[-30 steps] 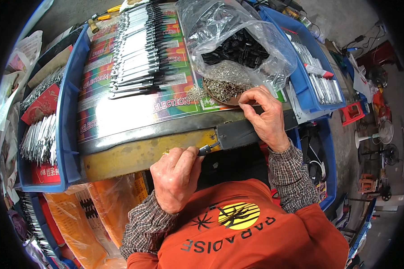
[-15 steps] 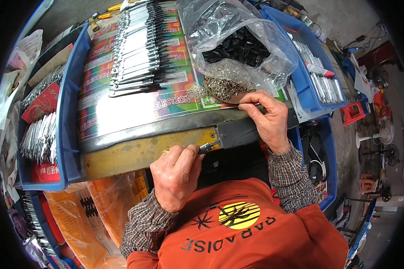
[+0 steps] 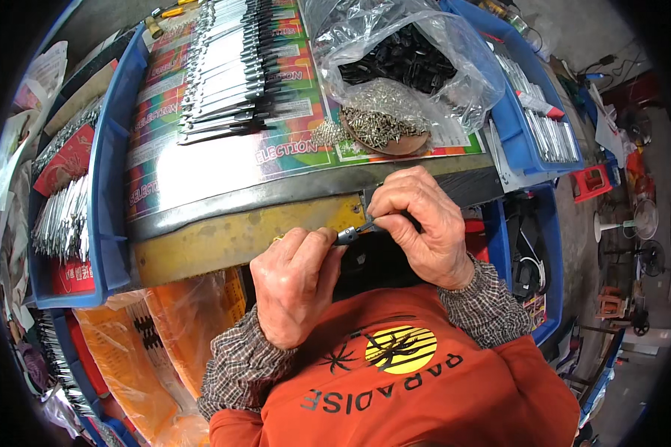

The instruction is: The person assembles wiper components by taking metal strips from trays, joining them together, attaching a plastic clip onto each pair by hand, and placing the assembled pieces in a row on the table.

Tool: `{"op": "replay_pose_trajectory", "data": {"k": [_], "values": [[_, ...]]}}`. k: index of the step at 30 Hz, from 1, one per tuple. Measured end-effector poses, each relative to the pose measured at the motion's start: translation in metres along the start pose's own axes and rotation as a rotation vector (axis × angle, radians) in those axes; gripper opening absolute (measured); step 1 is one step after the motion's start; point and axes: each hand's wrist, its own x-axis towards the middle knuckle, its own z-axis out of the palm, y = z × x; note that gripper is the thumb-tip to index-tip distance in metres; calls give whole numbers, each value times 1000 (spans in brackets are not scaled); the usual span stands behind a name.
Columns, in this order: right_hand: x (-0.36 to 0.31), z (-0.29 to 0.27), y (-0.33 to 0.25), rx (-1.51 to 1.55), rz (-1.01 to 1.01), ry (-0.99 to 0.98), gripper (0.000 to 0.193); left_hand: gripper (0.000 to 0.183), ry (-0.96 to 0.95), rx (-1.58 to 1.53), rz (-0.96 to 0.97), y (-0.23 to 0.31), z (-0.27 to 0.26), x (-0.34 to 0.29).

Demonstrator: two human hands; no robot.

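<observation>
My left hand (image 3: 292, 281) is closed on a slim metal piece (image 3: 347, 236), whose grey end with a thin dark tip sticks out to the right past the thumb and forefinger. My right hand (image 3: 423, 223) meets that tip, thumb and forefinger pinched together. Anything small between those fingertips is too hidden to name. Both hands are at the bench's near edge. Beyond them, small metal pins (image 3: 380, 128) lie heaped on a round brown dish (image 3: 406, 146). Silver rods with dark ends (image 3: 224, 82) lie in a long row on the bench, at the back left.
A clear plastic bag (image 3: 473, 100) of black parts (image 3: 406, 63) sits behind the dish. Blue bins (image 3: 115, 179) with bundled silver rods (image 3: 65, 223) flank the bench at left, and another blue bin (image 3: 525, 149) at right. Orange plastic-lined baskets (image 3: 115, 357) stand below the bench.
My right hand has come away from the dish of pins, moving down and left to the metal piece's tip. My left hand stays nearly in place, still holding the piece.
</observation>
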Motion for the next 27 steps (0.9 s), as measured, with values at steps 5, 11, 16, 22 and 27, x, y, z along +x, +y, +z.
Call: {"op": "replay_pose_trajectory", "data": {"k": [5,11,16,22,27], "values": [[-4,7,-5,33,-45,-66,12,21,-9,-8,-15,2,0,-1],[-7,11,-5,22,-46,-59,14,20,-18,7,-19,3,1,-2],[-7,11,-5,17,-54,-58,14,21,-8,42,0,2,3,-3],[-6,13,-6,-34,-88,-65,15,22,9,44,20,1,4,-2],[-7,13,-7,-47,-99,-59,16,23,20,60,41,1,6,-2]]}}
